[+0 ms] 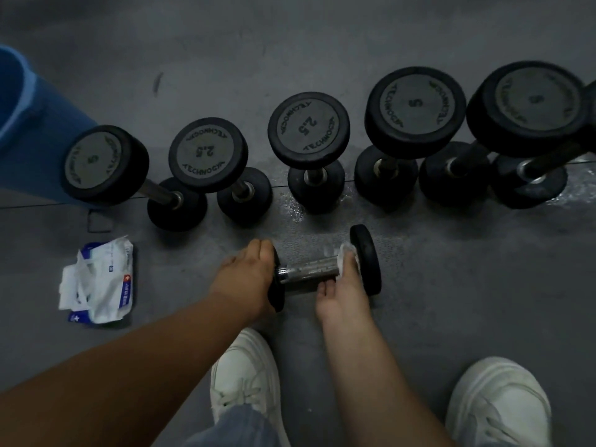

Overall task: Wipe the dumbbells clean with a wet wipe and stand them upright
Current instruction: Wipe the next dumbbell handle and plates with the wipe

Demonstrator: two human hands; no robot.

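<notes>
Lying dumbbell (308, 270): left hand (248, 279) clasped its left plate; right hand (343, 291) pinched wet wipe (346, 250) round the handle, beside right plate.

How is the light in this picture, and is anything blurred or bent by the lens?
Head view: dim overall; the wet floor glints; the standing dumbbells lean outward from wide-angle distortion; the rightmost dumbbell is blurred; the lying dumbbell and wipe are sharper.

You look down on a dark grey rubber floor (322, 43) in dim light. A thin seam (32, 206) crosses it, a wet patch (293, 209) glistens, and a blue object (19, 101) stands far left.
</notes>
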